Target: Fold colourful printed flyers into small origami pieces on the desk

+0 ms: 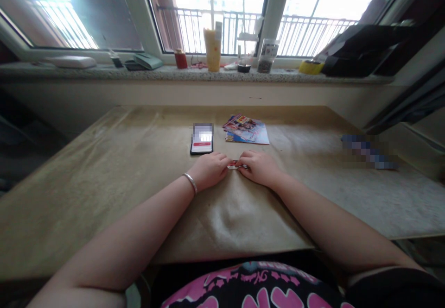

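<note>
My left hand [211, 169], with a silver bangle [190, 183] at the wrist, rests on the table with its fingers closed at the left end of a small red and white piece of paper [232, 165]. At the other end, the thumb and fingers of my right hand [261, 167] pinch the same piece. It looks narrow and folded; most of it is hidden under my fingers. Just beyond my left hand lies a phone [202, 147] with a lit screen. Beyond my right hand is a small pile of colourful printed papers [248, 131].
A tan cloth [104, 197] covers the table and wrinkles near my hands. A blurred blue printed item [368, 153] lies at the right. On the windowsill stand a tall yellow cup [212, 51], a red jar [181, 59], yellow tape [310, 67] and a black bag [361, 51].
</note>
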`<state>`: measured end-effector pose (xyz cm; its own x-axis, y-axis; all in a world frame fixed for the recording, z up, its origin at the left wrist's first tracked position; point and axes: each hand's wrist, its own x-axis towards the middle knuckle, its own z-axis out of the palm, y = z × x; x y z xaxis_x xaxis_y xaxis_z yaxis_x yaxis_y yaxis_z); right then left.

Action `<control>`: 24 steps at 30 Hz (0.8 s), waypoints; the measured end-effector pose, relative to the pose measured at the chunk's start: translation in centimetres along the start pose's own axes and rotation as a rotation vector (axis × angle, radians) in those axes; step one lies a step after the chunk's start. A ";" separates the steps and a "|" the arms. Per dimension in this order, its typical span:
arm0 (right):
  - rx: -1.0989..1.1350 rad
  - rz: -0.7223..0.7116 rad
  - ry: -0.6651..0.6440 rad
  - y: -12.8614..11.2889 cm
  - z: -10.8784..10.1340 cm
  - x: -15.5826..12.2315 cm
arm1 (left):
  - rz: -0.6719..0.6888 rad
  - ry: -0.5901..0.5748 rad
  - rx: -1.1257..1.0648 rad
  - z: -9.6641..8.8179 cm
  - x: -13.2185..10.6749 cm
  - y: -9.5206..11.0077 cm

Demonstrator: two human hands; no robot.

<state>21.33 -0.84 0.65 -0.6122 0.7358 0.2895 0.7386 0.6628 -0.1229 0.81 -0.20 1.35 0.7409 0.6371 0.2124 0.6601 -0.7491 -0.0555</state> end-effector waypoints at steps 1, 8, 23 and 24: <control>0.001 0.006 0.001 0.0 0.0 0.0 | -0.012 0.011 -0.016 0.2 0.0 0.0; -0.026 0.035 0.004 -0.2 -0.1 0.2 | -0.026 0.053 -0.098 1.0 0.2 -0.4; -0.130 0.029 0.042 -0.3 0.4 0.7 | -0.021 0.024 -0.010 0.6 0.8 -0.1; -0.132 0.037 0.044 -0.4 0.5 0.7 | -0.024 0.026 -0.009 0.7 0.8 -0.2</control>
<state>20.46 -0.50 0.47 -0.5730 0.7509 0.3284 0.7929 0.6092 -0.0095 1.35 0.56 0.84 0.7213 0.6502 0.2388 0.6765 -0.7353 -0.0410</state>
